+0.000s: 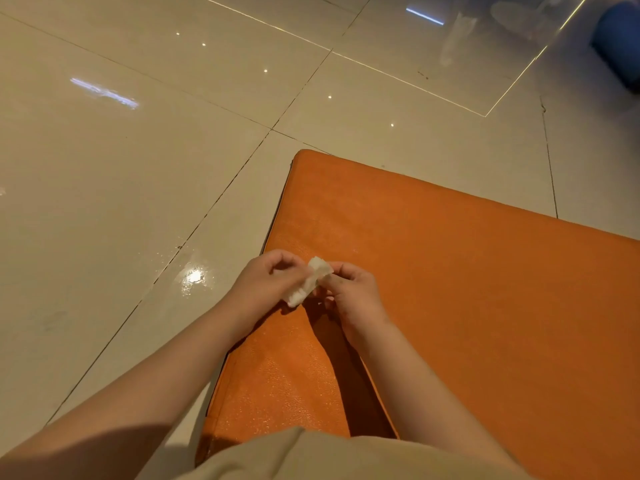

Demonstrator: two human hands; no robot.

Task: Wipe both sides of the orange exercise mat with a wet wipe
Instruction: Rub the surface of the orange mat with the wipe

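Beige cloth garment (329,455) nearest, left hand (268,280) and right hand (353,292) pinching a folded white wet wipe (308,280), over the textured orange padded exercise mat (467,289) near its left edge, glossy cream tiled floor (121,185) around

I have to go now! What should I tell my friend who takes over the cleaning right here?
Left hand and right hand both pinch the folded wipe, held just above the mat.
The mat lies flat on the tiled floor, near its left edge under the hands.
Done: can't tell whether any wiping has happened on this side.
Left: wipe the top, flip the mat, wipe the other side.
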